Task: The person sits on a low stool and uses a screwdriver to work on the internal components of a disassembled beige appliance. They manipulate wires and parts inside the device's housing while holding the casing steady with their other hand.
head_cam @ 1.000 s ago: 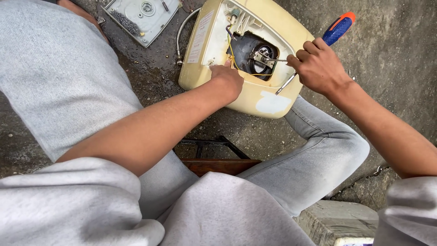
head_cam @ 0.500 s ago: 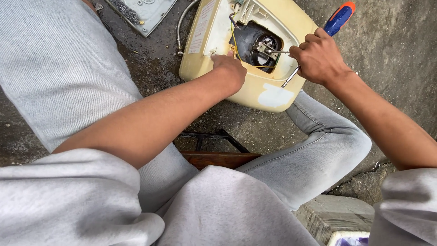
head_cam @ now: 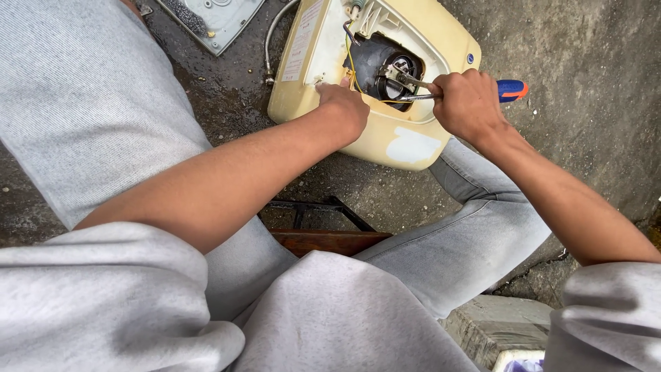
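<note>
Opened cream heater casing (head_cam: pixel 385 138) on the wet ground, work under way inside.

Its cover is already off; one dark round part (head_cam: pixel 382 65) is still seated. One right hand (head_cam: pixel 468 103) is clenched on one blue-handled tool (head_cam: pixel 509 88) at that part; one left hand (head_cam: pixel 344 107) presses the casing. One grey panel (head_cam: pixel 213 17) lies left of the casing.
</note>
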